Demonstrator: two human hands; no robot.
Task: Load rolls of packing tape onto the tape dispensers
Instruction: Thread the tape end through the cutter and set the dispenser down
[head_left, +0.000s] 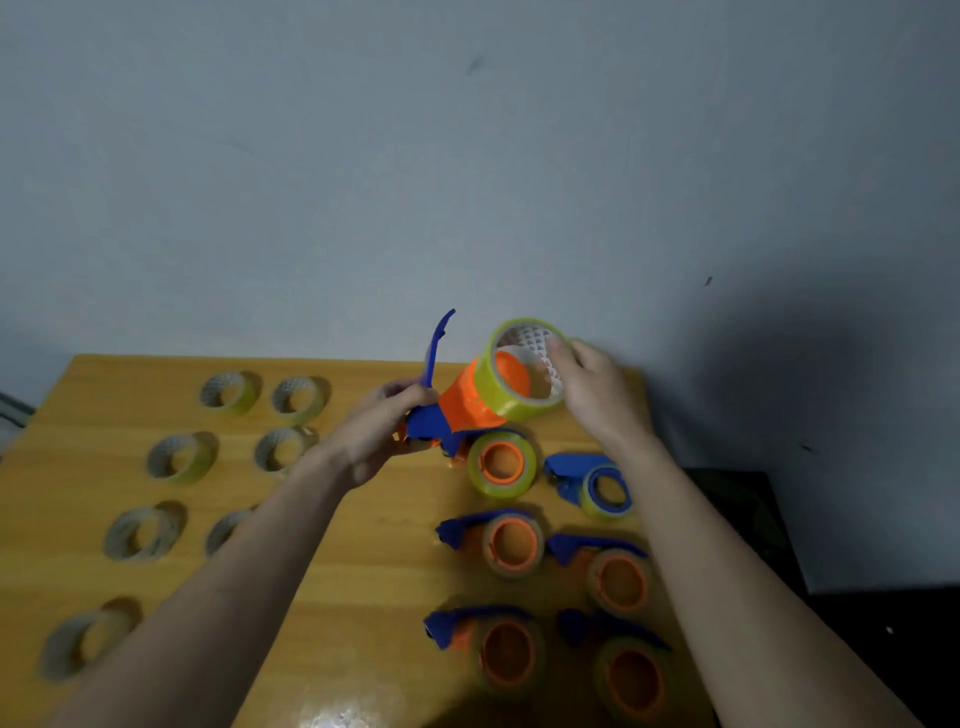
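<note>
My left hand grips a blue tape dispenser by its body and holds it above the table, its orange hub pointing up and to the right. My right hand holds a yellowish roll of packing tape by its rim, the roll partly slid over the end of the orange hub. The dispenser's thin blue arm sticks upward.
The wooden table carries several loose tape rolls on its left side. Several loaded blue and orange dispensers lie in two columns on the right. A grey wall stands behind; a dark surface borders the table's right edge.
</note>
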